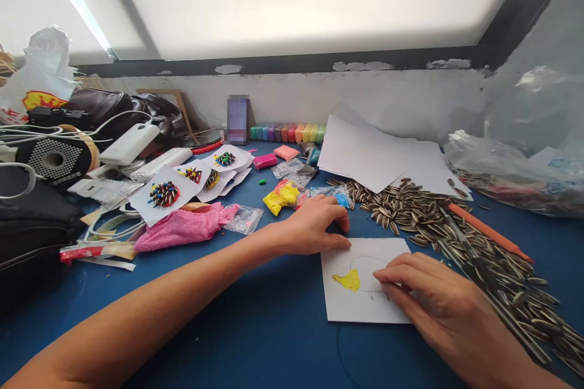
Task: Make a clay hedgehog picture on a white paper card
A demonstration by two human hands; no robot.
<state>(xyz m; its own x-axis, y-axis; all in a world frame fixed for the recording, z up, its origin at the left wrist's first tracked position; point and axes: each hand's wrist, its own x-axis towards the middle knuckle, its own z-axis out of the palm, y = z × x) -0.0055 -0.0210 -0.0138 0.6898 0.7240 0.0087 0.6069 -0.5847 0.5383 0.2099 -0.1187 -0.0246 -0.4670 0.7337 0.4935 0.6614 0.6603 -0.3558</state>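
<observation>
a blue table carries a white card, with a heap of striped seeds behind it and to its right. left of the card lie a pink cloth and a yellow packet. farther back are a bright pink block, a salmon block and white sheets.

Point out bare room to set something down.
Bare table shows between the left forearm and the card, and between that forearm and the pink cloth. It is crowded beyond: packets past the left hand, seeds past and right of the card.
</observation>
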